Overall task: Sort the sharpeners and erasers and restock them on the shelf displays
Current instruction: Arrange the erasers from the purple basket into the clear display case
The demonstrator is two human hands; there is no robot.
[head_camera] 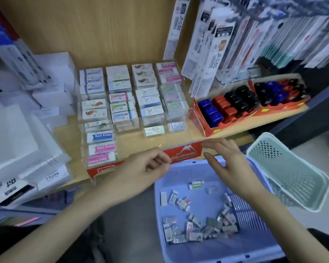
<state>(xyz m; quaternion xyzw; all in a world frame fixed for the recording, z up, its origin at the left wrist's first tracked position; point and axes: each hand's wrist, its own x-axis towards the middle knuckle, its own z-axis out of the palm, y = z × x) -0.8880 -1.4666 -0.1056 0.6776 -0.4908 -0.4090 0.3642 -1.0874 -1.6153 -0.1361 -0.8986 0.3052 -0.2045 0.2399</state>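
Left hand (141,168) fingers curled, unclear if pinching anything. Right hand (228,164) spread, empty, over lilac plastic basket (179,177) of small wrapped erasers (196,224). Blue, red, black block sharpeners (226,107) beyond it in red cardboard box (199,118).

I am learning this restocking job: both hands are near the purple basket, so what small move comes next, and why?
Probably lower the right hand into the purple basket and pick up one loose eraser: its fingers are straight and empty, and many small packs lie unsorted there.
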